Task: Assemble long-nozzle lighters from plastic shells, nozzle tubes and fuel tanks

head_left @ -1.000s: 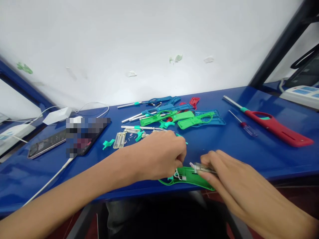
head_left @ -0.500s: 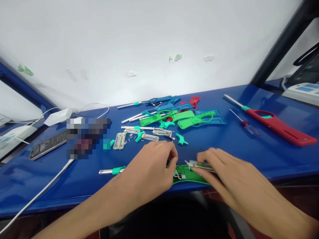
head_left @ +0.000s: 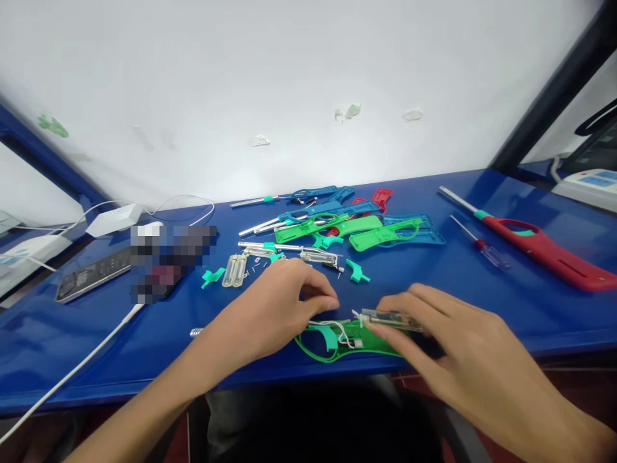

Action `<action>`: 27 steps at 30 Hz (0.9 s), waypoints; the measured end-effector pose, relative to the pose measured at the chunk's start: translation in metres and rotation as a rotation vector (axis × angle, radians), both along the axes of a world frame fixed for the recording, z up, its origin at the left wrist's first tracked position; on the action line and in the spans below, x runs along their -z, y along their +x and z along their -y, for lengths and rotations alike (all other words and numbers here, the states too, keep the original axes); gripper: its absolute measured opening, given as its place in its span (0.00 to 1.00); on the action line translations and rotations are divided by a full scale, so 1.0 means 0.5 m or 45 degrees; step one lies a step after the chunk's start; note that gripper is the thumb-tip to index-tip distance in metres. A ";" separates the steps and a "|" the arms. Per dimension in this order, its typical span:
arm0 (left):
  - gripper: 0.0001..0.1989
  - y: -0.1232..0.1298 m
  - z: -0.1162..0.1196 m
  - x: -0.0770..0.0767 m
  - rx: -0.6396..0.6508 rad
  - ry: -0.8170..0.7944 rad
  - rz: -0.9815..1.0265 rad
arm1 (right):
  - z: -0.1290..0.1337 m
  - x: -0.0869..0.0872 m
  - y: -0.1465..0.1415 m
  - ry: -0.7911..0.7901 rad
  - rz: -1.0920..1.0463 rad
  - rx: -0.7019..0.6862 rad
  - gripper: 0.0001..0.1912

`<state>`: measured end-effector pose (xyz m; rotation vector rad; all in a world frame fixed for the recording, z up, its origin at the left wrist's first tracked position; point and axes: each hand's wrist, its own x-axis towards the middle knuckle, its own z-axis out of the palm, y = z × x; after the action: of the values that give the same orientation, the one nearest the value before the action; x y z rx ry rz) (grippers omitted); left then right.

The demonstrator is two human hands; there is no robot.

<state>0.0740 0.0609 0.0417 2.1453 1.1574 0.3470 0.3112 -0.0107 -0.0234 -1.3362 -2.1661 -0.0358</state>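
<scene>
A green lighter handle half (head_left: 380, 344) lies at the table's front edge. Inside it sit a teal trigger (head_left: 330, 336) and a loop of thin white tube (head_left: 343, 331). My right hand (head_left: 448, 328) grips a clear fuel tank (head_left: 385, 318) between thumb and fingers, just above the right part of the handle half. Thumb and forefinger of my left hand (head_left: 279, 302) are pinched together over the trigger end; what they hold, if anything, cannot be made out. A metal lighter tube's tip (head_left: 196, 332) pokes out left of my left forearm.
Behind my hands lie green handle halves (head_left: 385, 233), blue handle halves (head_left: 414, 228), clear fuel tanks (head_left: 234, 270), teal triggers (head_left: 357, 271) and small screws. A screwdriver (head_left: 486, 251) and a whole red lighter (head_left: 540, 251) are at right. A phone (head_left: 91, 273) and cables occupy the left.
My left hand has shifted left and slightly up, uncovering the trigger and white tube in the handle half. My right hand still holds the fuel tank in nearly the same place.
</scene>
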 end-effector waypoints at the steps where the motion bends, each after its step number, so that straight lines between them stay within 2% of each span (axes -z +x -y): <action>1: 0.10 0.000 -0.005 -0.001 0.030 -0.009 -0.009 | 0.000 0.001 0.000 -0.008 0.008 0.004 0.11; 9: 0.08 0.026 -0.036 -0.005 0.271 -0.058 -0.152 | 0.005 0.011 0.001 -0.059 -0.008 -0.012 0.11; 13: 0.11 0.030 -0.025 -0.025 0.322 0.044 -0.201 | 0.006 0.013 -0.002 -0.058 -0.060 0.006 0.12; 18: 0.11 0.026 -0.013 -0.039 0.481 0.136 -0.273 | 0.002 0.008 -0.008 -0.015 -0.060 0.006 0.15; 23: 0.09 0.026 -0.013 -0.043 0.467 0.104 -0.311 | -0.001 0.013 -0.011 0.044 -0.029 0.018 0.15; 27: 0.09 0.027 -0.019 -0.044 0.439 0.157 -0.295 | -0.003 0.024 -0.012 0.114 0.019 0.055 0.14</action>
<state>0.0873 0.0704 0.0638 2.4916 0.8793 0.0152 0.3052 -0.0093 -0.0354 -1.3353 -2.1222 -0.1576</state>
